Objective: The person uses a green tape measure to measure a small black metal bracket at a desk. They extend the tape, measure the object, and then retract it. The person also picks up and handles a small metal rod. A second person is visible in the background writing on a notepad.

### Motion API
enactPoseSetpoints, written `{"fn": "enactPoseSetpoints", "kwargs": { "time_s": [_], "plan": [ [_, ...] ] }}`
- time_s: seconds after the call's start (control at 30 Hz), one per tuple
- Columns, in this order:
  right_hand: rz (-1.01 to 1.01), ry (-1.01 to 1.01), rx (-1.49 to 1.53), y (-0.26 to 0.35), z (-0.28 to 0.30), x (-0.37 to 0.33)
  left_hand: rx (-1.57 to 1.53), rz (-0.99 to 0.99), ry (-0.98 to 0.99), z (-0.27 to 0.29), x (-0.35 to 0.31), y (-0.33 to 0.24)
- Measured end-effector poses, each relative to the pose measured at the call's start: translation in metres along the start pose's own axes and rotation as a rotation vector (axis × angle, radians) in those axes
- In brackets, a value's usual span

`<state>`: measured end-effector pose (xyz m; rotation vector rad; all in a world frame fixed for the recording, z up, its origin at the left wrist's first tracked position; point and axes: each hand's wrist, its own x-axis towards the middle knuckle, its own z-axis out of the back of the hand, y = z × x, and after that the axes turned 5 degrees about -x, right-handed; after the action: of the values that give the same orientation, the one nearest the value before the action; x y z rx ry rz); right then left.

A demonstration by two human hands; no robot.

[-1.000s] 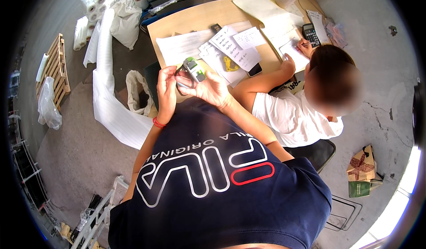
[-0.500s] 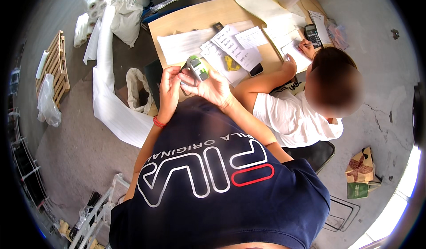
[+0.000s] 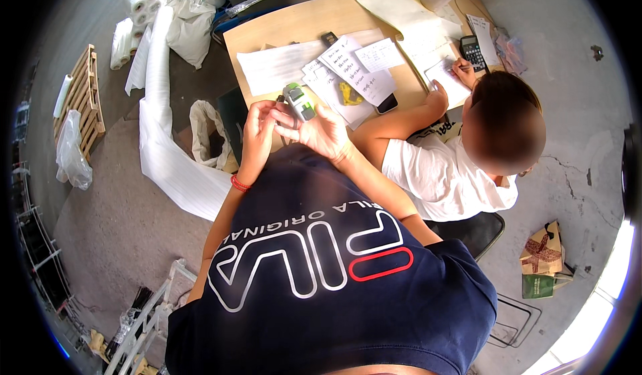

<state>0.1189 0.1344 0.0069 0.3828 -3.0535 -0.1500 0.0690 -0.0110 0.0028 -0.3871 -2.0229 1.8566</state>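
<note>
Over the near edge of the table [image 3: 251,40] my two hands are close together. My right hand [image 3: 324,134] is closed round a small grey-and-green device [image 3: 299,102], thumb against its side; what it is cannot be told from here. A loop, perhaps a strap, seems to hang under it between the fingers. My left hand [image 3: 257,131], with a red bracelet at the wrist, has its fingertips pinched together beside the device. A small dark piece [image 3: 280,99] shows at those fingertips, its kind unclear.
Handwritten slips [image 3: 358,70], a yellow item [image 3: 350,94] and a dark phone [image 3: 386,103] lie beyond my hands. At right a person in a white shirt [image 3: 435,174] writes near a calculator [image 3: 471,52]. White sheeting [image 3: 167,167] trails on the floor at left, beside an open sack [image 3: 207,134].
My hands stay almost in place with the device. The dark piece at the left fingertips looks smaller and has shifted slightly. The co-worker's head has moved a little.
</note>
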Motion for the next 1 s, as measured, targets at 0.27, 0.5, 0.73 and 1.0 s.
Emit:
{"fn": "enactPoseSetpoints", "kwargs": {
  "time_s": [0.27, 0.5, 0.73, 1.0],
  "plan": [
    [-0.005, -0.005, -0.001, -0.0005, 0.0005, 0.0002, -0.015, -0.002, 0.01, 0.0018, 0.0001, 0.0018],
    [-0.006, -0.003, 0.008, -0.0005, 0.0002, -0.0002, 0.0, 0.012, 0.01, 0.0019, -0.0004, -0.0003],
    [0.004, 0.0, 0.005, -0.0008, -0.0017, -0.0006, -0.007, 0.008, 0.006, 0.0025, -0.0002, 0.0024],
    [-0.002, -0.017, 0.002, -0.0006, -0.0007, -0.0006, -0.03, 0.013, 0.01, 0.0021, -0.001, 0.0013]
  ]
}}
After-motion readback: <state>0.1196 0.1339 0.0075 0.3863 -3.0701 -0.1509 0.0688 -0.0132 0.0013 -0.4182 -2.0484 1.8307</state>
